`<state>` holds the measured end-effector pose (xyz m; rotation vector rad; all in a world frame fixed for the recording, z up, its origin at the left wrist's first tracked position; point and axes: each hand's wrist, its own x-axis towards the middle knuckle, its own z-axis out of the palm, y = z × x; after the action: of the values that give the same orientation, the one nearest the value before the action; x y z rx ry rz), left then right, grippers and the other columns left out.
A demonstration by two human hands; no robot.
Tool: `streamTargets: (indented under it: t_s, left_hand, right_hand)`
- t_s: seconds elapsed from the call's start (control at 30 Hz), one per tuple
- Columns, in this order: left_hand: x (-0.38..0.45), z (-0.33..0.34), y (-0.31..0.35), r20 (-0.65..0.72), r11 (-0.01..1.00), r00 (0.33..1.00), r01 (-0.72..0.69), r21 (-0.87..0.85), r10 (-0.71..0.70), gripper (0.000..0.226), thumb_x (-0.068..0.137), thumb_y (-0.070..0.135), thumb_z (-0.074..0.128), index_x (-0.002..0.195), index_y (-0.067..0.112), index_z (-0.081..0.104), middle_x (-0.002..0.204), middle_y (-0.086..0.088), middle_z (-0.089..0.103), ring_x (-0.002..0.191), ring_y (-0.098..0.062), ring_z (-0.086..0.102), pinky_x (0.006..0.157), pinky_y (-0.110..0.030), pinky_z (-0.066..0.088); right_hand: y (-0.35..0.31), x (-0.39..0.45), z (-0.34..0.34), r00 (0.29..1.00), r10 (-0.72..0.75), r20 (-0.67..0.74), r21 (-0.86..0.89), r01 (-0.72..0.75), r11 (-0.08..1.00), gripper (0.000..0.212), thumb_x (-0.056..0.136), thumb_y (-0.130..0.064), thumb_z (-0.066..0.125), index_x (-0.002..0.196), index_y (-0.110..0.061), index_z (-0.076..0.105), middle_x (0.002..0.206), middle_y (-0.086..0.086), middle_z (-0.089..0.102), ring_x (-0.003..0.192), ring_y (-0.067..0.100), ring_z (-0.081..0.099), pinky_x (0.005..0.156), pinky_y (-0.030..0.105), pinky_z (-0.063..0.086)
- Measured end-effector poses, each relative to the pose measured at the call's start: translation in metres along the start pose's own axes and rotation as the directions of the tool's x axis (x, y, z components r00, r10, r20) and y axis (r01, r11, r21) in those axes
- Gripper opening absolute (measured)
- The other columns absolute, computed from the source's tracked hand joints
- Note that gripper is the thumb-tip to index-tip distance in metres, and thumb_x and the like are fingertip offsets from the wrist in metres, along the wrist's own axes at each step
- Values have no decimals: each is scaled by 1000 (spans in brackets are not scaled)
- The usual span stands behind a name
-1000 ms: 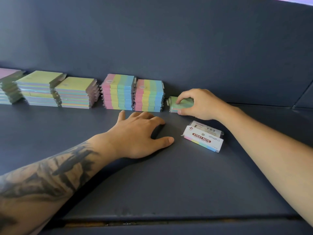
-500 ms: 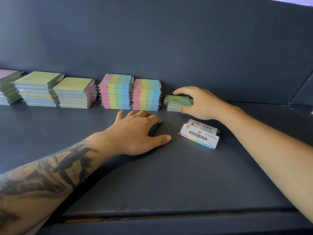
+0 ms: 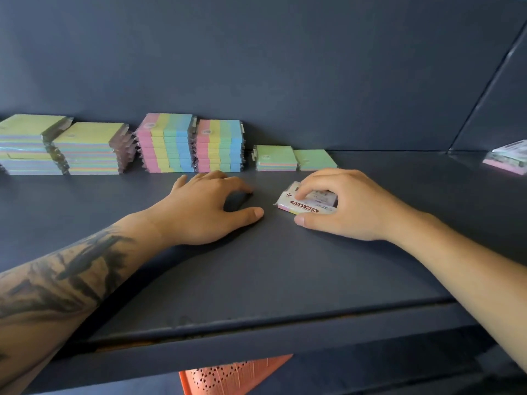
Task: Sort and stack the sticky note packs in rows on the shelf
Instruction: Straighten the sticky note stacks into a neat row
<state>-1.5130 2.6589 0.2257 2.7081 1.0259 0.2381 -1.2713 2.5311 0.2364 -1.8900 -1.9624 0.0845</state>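
The shelf (image 3: 256,280) carries a row along its back wall, and most of it looks settled. At far left stand two tall yellow-green stacks (image 3: 57,146), touching each other. Just right of them rise two striped stacks (image 3: 191,143) in pink, yellow, green and blue, side by side and nearly as tall. Then the row drops low: a short green stack (image 3: 275,158), and hard against its right side a single green pack (image 3: 313,159) lying flat. So that end, by my reading, is only getting started.

Out at the far right edge sits a loose pink pile (image 3: 510,159), well apart from the row and not yet sorted in.

Now the hands. The left hand (image 3: 205,209) rests on the shelf in front of the striped stacks, fingers loosely arched, holding nothing. The right hand (image 3: 342,209) is on the white pack (image 3: 305,205) marked STICKY NOTE, near the middle of the shelf in front of the green ones; its grip curls over the top with the thumb at the near edge, pinching it. That pack needs a place in the row, and the pink pile after it.
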Motion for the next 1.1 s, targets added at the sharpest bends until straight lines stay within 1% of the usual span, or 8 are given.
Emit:
streamTargets:
  t_s: [0.27,0.53,0.63,0.7,0.8,0.93,1.0,1.1]
  left_hand:
    - [-3,3,2,-197,925,964,-231,-300,177,49,84,53,76,129,39,65,127,19,65,121,-1,58,108,-28,45]
    - [-5,0,7,-301,822,940,-299,-485,164,12,95,34,71,95,25,78,96,14,76,95,-9,70,88,-21,51]
    - [-4,-3,5,-259,763,962,-235,-603,91,23,96,37,71,90,16,80,92,-2,79,89,-27,72,91,-45,56]
    - [-5,-5,4,-218,710,975,-182,-680,40,31,95,41,72,89,12,79,94,-18,76,84,-35,68,93,-57,54]
    - [-8,-8,4,-163,628,987,-118,-770,-14,32,97,34,70,89,5,79,97,-21,75,91,-38,69,100,-59,51]
    - [-11,-9,1,-143,639,990,-107,-761,-5,33,99,32,67,81,7,77,85,-19,73,82,-46,60,84,-47,54]
    - [-14,-15,1,-141,738,990,-93,-668,-3,48,102,41,62,66,9,62,58,-8,48,58,-20,39,58,-25,38]
    - [-19,-25,-8,-93,851,996,-50,-523,1,72,99,68,43,82,-1,55,63,1,41,60,-11,35,57,-25,35]
  right_hand:
    - [-18,-7,5,997,64,-35,442,-42,896,26,69,-42,83,87,-27,73,106,-6,76,96,11,74,92,51,57]
    - [-31,2,2,984,171,56,832,-140,537,29,81,-34,71,92,-7,64,87,3,70,82,18,66,79,41,53]
    - [-35,-1,11,970,163,-180,661,-4,750,45,80,-46,76,115,-22,61,120,-9,69,107,9,68,91,38,58]
    - [-38,-6,16,939,-23,-343,297,132,946,61,76,-56,77,127,-30,56,134,-16,57,123,5,57,99,34,52]
    - [-40,-6,21,917,-252,-309,-123,224,967,68,74,-62,77,129,-26,59,138,-9,53,126,13,50,102,37,47]
    - [-42,3,23,896,-303,-324,-144,270,952,56,75,-60,73,121,-28,66,134,-7,59,120,17,56,96,40,51]
    - [-41,10,19,915,-281,-291,-65,274,960,50,76,-57,76,118,-31,69,133,-10,60,121,12,55,99,34,49]
    - [-43,26,7,958,-199,-207,71,218,973,45,74,-48,87,114,-37,70,130,-17,59,119,3,53,99,19,41]
